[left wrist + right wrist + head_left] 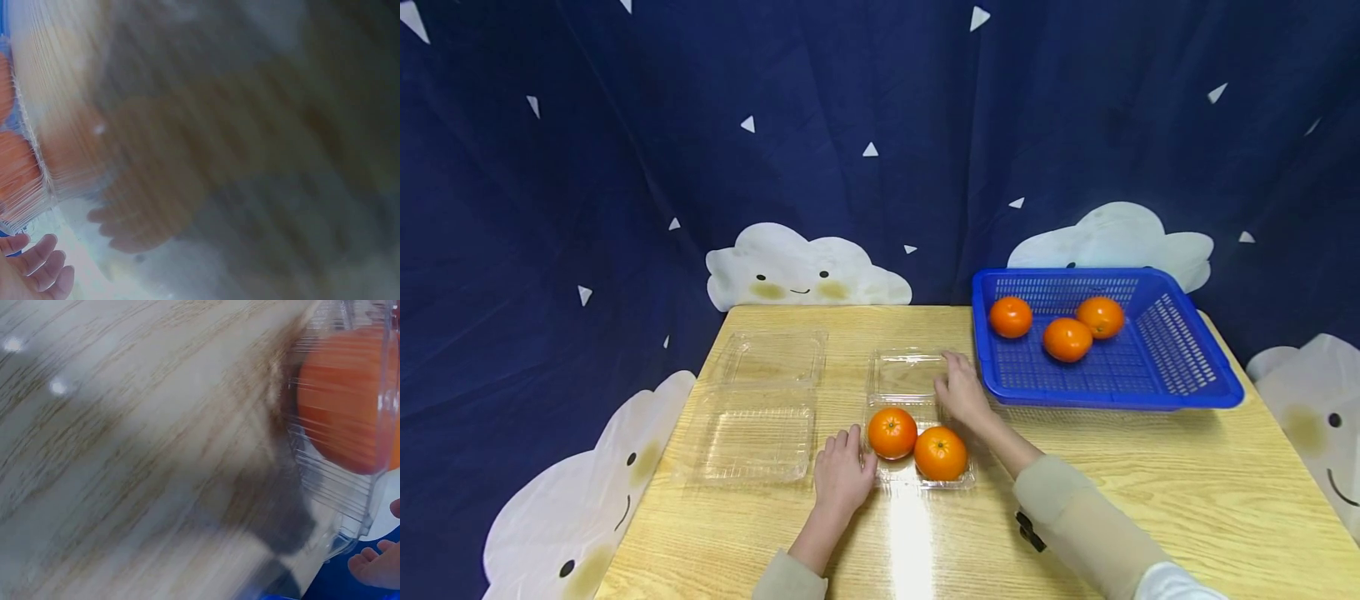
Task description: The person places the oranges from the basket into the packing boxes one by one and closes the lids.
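Two oranges (892,433) sit side by side in the base of a clear hinged plastic box (887,482) in the middle of the table. Its see-through lid (907,375) lies folded back on the far side. My left hand (842,473) is at the base's left side, its fingers loosely bent and holding nothing. Beside the lid's right edge is my right hand (961,390), fingers reaching forward; whether they touch the plastic is unclear. In the right wrist view, an orange (347,400) shows through the ribbed box wall, with my fingertips (365,562) near its corner.
A blue basket (1180,392) holding three oranges (1067,340) stands at the back right. Another clear hinged box (756,479) lies unfolded on the left of the wooden table (1150,483). A dark blue curtain (820,100) with white cloud shapes hangs behind.
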A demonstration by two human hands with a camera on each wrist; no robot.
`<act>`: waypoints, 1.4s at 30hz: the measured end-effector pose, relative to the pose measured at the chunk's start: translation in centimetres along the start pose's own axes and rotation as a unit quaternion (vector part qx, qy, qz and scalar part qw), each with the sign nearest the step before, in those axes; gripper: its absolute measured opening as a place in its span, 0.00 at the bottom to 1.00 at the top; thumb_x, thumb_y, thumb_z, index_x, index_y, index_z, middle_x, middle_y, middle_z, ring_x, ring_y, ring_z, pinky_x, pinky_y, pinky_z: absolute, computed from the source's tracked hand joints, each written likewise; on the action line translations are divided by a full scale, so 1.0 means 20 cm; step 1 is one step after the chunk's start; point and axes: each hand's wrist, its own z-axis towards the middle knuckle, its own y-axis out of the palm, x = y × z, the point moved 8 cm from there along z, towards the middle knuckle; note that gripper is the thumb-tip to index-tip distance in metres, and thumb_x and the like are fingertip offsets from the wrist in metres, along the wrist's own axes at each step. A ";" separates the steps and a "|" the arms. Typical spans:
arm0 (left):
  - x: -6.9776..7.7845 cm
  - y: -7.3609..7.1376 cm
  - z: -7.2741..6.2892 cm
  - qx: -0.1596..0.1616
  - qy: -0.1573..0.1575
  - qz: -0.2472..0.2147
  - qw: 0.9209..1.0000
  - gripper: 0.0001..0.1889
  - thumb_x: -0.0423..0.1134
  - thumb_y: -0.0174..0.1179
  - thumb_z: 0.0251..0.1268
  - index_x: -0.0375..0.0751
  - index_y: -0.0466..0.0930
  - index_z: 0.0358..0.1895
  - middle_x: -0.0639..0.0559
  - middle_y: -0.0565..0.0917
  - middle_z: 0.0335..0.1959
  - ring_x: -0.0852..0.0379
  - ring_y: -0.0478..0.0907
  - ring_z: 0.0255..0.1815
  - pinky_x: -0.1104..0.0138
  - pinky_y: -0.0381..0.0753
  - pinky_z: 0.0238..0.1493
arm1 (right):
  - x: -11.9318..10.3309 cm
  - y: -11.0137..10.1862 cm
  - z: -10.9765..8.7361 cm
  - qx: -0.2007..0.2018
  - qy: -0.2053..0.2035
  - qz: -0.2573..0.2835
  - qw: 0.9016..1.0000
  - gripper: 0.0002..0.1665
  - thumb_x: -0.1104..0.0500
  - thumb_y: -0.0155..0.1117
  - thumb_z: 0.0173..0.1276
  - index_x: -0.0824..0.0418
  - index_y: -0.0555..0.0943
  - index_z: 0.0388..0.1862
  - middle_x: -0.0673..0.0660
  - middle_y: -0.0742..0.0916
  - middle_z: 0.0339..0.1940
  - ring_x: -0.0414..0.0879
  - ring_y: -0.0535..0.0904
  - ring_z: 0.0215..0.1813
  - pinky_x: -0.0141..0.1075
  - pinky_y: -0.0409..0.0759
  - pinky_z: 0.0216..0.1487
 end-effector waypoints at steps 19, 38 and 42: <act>0.00 0.00 0.00 0.003 0.000 0.001 1.000 0.22 0.46 0.51 0.53 0.40 0.72 0.51 0.46 0.77 0.36 0.48 0.72 0.34 0.61 0.70 0.30 | 0.19 0.10 0.04 -0.066 0.113 0.041 0.991 0.40 0.61 0.53 0.59 0.74 0.52 0.68 0.76 0.61 0.64 0.67 0.61 0.64 0.51 0.60 0.64; -0.01 0.02 0.01 -0.012 -0.007 -0.001 1.000 0.22 0.46 0.49 0.54 0.40 0.71 0.52 0.46 0.77 0.38 0.48 0.72 0.36 0.60 0.70 0.31 | 0.22 0.11 0.03 -0.087 0.176 0.105 0.975 0.42 0.60 0.51 0.58 0.82 0.49 0.65 0.80 0.59 0.64 0.68 0.55 0.66 0.51 0.55 0.66; -0.01 0.02 0.00 -0.012 -0.006 -0.002 1.000 0.22 0.46 0.49 0.54 0.40 0.71 0.52 0.46 0.77 0.38 0.48 0.72 0.35 0.60 0.70 0.31 | 0.21 0.10 0.02 -0.082 0.186 0.114 0.972 0.42 0.60 0.50 0.58 0.80 0.48 0.66 0.78 0.58 0.65 0.67 0.54 0.68 0.51 0.54 0.67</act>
